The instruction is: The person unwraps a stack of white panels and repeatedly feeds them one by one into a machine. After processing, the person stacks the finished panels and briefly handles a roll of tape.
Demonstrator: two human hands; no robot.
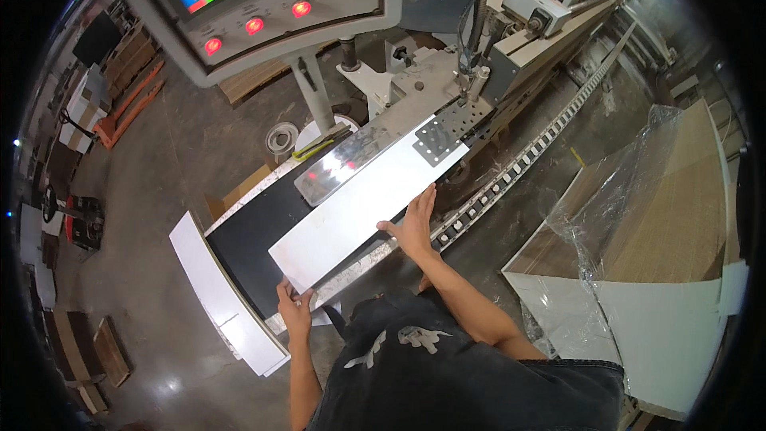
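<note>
A long white board (359, 203) lies slantwise over the bed of a woodworking machine, which looks like an edge bander. My left hand (294, 309) grips the board's near-left corner, fingers and thumb around the edge. Farther along, my right hand (413, 227) holds the near long edge, its thumb reaching over the top face and fingers along the side. The board's far end meets a perforated metal plate (436, 142) beside the machine head. Beneath the board stretch a black bed surface (243, 243) and a shiny metal plate (323, 174).
A control panel (271, 52) with a lit screen and red buttons stands at the upper left. White panels (223, 295) lean at the bed's left end. A roller track (519, 164) runs to the far right. Plastic-wrapped boards (638, 215) are stacked at right; an orange pallet jack (128, 108) stands far left.
</note>
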